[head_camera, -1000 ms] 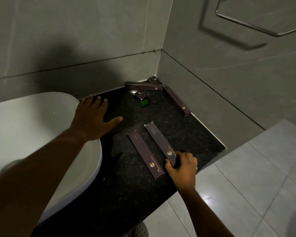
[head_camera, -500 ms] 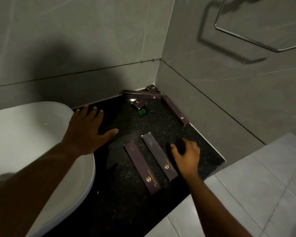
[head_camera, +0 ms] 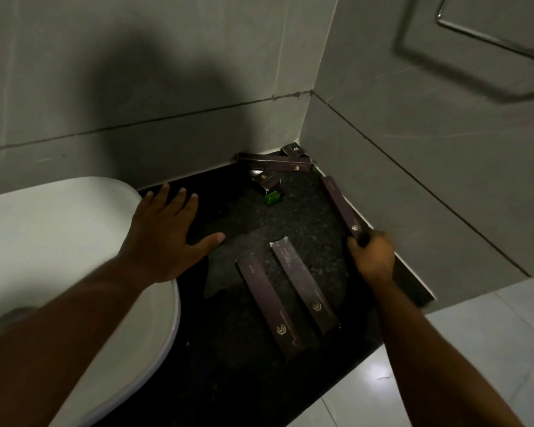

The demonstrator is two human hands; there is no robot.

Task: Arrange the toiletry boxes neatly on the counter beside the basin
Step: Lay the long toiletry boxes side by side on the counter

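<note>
Two long dark purple toiletry boxes lie side by side on the black counter [head_camera: 228,365], the left box [head_camera: 270,305] and the right box [head_camera: 305,286]. A third long box [head_camera: 341,208] lies along the right wall, and my right hand [head_camera: 372,257] is closed on its near end. Another long box [head_camera: 273,161] and a small box [head_camera: 294,149] sit in the back corner. A small box [head_camera: 266,179] lies in front of them. My left hand [head_camera: 164,235] rests flat, fingers spread, on the basin rim and counter.
The white basin [head_camera: 59,257] fills the left side. A small green bottle [head_camera: 273,197] lies by the small box. Grey tiled walls meet at the corner, with a metal rail [head_camera: 490,35] at upper right. Pale floor tiles [head_camera: 490,349] lie beyond the counter's right edge.
My right hand let go of the right box of the pair and moved back to the right wall, closing on the near end of the box there. My left hand stayed put.
</note>
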